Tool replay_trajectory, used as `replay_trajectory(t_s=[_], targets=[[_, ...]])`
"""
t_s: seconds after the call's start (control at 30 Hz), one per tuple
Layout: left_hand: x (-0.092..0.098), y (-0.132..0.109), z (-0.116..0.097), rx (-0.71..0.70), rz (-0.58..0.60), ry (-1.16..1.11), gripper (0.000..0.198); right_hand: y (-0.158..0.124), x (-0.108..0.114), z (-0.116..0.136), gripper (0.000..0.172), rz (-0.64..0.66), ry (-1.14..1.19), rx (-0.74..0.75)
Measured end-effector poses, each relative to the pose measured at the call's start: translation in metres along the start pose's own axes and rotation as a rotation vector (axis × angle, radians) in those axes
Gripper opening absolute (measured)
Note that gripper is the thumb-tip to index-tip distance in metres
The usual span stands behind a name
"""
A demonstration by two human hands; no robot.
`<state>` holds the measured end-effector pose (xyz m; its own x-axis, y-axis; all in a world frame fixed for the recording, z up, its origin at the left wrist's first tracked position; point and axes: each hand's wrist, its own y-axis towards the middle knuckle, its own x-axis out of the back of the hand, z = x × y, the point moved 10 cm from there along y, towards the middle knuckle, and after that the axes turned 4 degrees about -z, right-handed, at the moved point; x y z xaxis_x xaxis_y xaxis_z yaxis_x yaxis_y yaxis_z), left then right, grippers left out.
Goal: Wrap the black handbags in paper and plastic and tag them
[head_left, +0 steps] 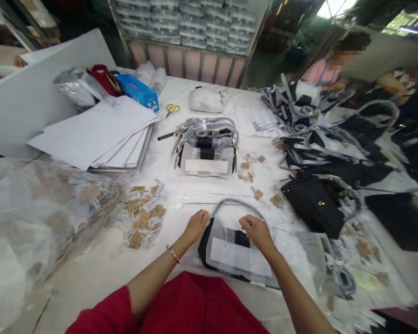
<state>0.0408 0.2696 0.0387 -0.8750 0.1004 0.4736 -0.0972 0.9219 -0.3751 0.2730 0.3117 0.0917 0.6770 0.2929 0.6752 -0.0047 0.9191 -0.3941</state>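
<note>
In front of me a black handbag (pixel 242 238) lies on the white table inside a clear plastic bag (pixel 230 269). A white card covers part of its side, and its wrapped grey handle (pixel 238 201) arches away from me. My left hand (pixel 197 223) is closed in a pinch at the handbag's upper left, beside the handle's base. Over the upper right part, my right hand (pixel 253 228) is also closed. Both appear to grip the edges of the thin clear plastic bag, though the film between the fingers is hard to see.
Wrapped handbags (pixel 207 153) stand together beyond. Brown tags (pixel 144 215) with strings lie left, near plastic sleeves (pixel 17 232) and white sheets (pixel 97 132). Yellow-handled scissors (pixel 173 108) and a blue box (pixel 137 92) lie farther back. Black handbags (pixel 313 204) crowd the right, where co-workers sit.
</note>
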Motion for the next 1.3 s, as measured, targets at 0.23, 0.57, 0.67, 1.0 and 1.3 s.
replay_trajectory(t_s=[0.23, 0.57, 0.67, 1.0, 1.3], targets=[[-0.042, 0.050, 0.017, 0.091, 0.143, 0.030, 0.028, 0.050, -0.084, -0.022, 0.012, 0.328, -0.103, -0.216], [-0.057, 0.044, 0.027, 0.137, 0.288, -0.188, 0.043, 0.046, -0.152, -0.017, 0.010, 0.789, 0.136, -0.263], [-0.054, 0.046, 0.025, 0.097, 0.297, -0.175, 0.028, 0.044, -0.161, -0.018, 0.009, 0.892, 0.183, -0.270], [-0.028, 0.042, 0.021, 0.002, 0.021, -0.061, 0.013, 0.043, -0.142, -0.005, 0.010, 0.843, 0.188, -0.150], [-0.029, 0.034, 0.036, 0.107, -0.017, -0.347, 0.016, 0.045, -0.128, 0.017, 0.026, 0.522, -0.344, 0.235]])
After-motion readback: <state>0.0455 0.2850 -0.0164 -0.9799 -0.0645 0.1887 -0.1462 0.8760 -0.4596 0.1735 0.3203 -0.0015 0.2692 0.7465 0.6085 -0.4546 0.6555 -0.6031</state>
